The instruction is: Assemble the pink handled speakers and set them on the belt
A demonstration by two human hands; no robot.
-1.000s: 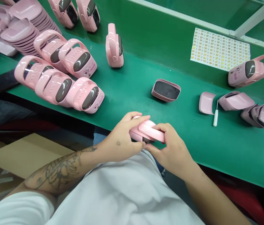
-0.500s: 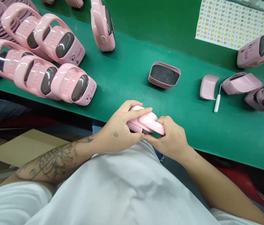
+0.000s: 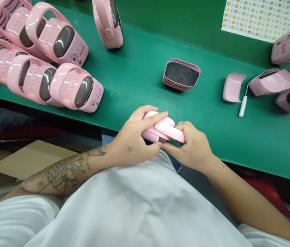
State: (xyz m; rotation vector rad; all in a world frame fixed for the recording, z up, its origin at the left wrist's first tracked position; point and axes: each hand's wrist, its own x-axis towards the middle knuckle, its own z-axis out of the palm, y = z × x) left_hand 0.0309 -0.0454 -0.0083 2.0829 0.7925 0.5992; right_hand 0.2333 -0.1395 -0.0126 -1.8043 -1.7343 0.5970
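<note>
A pink plastic case with a handle [image 3: 163, 128] is gripped by both hands at the near edge of the green table [image 3: 140, 82]. My left hand [image 3: 134, 139] wraps its left side, forefinger stretched across the top. My right hand [image 3: 192, 147] closes on its right end, thumb pressing underneath. Beyond them stands a small stack of pink lids with dark insides [image 3: 181, 73].
Several finished pink cases with dark windows [image 3: 76, 87] lie at the left, one more upright [image 3: 107, 22] behind. At the right are a loose pink lid [image 3: 232, 87], a white stick tool [image 3: 243, 107], more lid stacks [image 3: 272, 81] and a sticker sheet [image 3: 263, 17]. Cardboard [image 3: 29, 159] lies below left.
Both hands keep their grip on the pink case, drawing it slightly up and right. The view has dropped, so the table items appear higher in the picture.
</note>
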